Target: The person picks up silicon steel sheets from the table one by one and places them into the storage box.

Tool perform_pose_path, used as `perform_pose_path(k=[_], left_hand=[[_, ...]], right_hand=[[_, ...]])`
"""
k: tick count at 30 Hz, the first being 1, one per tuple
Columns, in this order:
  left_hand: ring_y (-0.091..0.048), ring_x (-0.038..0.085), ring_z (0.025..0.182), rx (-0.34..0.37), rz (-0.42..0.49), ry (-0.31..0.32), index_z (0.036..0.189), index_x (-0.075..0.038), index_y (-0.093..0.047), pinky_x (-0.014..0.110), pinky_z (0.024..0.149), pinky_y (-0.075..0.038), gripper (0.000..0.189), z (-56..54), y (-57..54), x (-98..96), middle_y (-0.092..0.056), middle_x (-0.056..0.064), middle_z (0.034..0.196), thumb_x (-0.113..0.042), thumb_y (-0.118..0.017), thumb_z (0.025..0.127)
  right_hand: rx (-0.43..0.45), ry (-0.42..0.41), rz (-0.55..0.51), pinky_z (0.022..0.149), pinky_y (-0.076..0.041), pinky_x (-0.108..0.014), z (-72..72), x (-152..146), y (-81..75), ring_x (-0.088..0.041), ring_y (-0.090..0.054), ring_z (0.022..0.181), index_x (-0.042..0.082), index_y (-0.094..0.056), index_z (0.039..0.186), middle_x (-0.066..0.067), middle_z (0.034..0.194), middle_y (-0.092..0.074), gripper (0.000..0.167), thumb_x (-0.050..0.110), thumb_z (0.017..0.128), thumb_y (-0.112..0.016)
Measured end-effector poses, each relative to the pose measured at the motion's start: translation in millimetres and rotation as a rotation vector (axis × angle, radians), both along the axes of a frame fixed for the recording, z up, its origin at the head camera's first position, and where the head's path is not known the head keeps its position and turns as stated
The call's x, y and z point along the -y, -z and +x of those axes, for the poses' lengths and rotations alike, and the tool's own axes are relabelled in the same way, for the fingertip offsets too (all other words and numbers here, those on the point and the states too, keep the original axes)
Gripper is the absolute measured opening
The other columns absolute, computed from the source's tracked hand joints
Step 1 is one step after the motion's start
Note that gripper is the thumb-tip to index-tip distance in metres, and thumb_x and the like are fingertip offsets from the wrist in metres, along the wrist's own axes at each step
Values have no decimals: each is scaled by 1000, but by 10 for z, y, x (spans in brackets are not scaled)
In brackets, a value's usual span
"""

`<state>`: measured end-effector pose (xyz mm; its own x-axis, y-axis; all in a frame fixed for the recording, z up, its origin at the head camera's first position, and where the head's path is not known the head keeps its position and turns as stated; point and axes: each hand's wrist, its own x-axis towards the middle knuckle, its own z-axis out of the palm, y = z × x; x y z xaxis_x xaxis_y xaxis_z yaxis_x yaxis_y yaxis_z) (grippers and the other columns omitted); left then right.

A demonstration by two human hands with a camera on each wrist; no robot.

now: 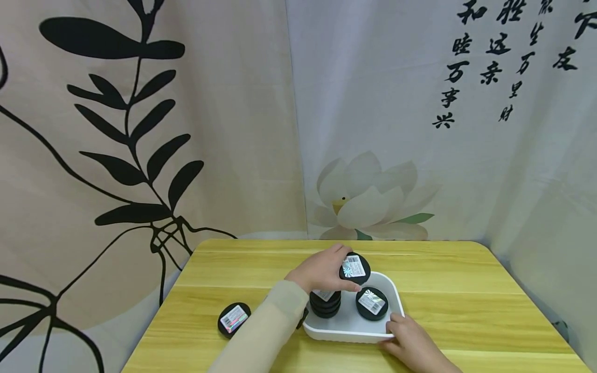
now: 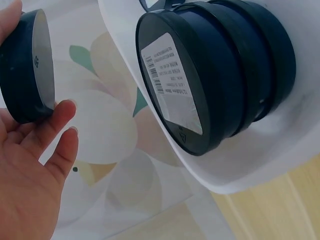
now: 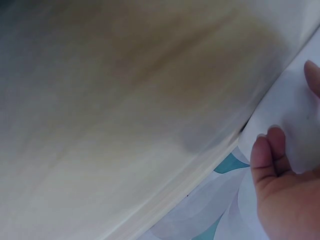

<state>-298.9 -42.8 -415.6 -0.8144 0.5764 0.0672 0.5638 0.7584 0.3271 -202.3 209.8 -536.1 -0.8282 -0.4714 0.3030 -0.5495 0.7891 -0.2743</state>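
Note:
My left hand (image 1: 322, 270) holds a round, flat black case (image 1: 355, 267) by its edge, above the white tray (image 1: 347, 334). A white barcode label faces up on this case; the left wrist view shows its pale grey other face. Just under the hand, a stack of similar black cases (image 2: 240, 75) stands in the tray's left part. Another labelled black case (image 1: 372, 304) lies in the tray to the right of the stack. At the tray's near right corner, my right hand (image 1: 415, 343) grips the rim, thumb above and fingers beneath.
One more labelled black case (image 1: 234, 319) lies on the wooden table (image 1: 466, 290) to the left of the tray, beside the left sleeve (image 1: 266, 326). Behind the table's far edge hangs a printed curtain (image 1: 242, 129).

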Motion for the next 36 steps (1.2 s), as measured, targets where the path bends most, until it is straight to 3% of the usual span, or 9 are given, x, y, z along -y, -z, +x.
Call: perform_pose_path(k=[10, 16, 22, 31, 36], left_hand=[[-57, 10, 115, 28, -31, 1, 150, -19, -43, 32, 101, -50, 94, -21, -7, -43, -52, -6, 142, -70, -73, 77], [-56, 12, 120, 29, -48, -10, 150, -20, -43, 35, 105, -49, 95, -82, 48, -80, -51, -5, 145, -69, -75, 75], [-54, 14, 128, 5, -96, 11, 151, -20, -43, 36, 110, -46, 97, -112, 106, -130, -51, -4, 148, -70, -75, 75], [-55, 10, 116, 0, -92, 43, 151, -23, -43, 34, 104, -48, 96, -118, 179, -168, -53, -7, 139, -70, -76, 74], [-55, 9, 114, 1, -70, 98, 149, -21, -45, 32, 103, -49, 95, -130, 201, -215, -54, -7, 138, -68, -77, 74]], right_hand=[[35, 29, 12, 65, -43, -28, 9, 19, -21, -1, -44, 74, 24, -64, 77, 18, 80, -47, 23, 37, 78, -83], [75, 50, 20, 65, -42, -28, 5, 26, -29, -1, -43, 75, 24, -65, 78, 18, 81, -47, 22, 37, 79, -82], [52, 43, 17, 65, -42, -27, 8, 18, -30, -1, -43, 75, 24, -64, 77, 18, 81, -47, 22, 37, 78, -83], [49, 35, 24, 63, -40, -26, 6, 30, -57, -1, -42, 73, 22, -64, 76, 17, 79, -46, 23, 36, 79, -83], [57, 37, 18, 63, -41, -27, 4, 23, -39, -1, -43, 73, 23, -64, 75, 18, 79, -47, 23, 36, 79, -83]])
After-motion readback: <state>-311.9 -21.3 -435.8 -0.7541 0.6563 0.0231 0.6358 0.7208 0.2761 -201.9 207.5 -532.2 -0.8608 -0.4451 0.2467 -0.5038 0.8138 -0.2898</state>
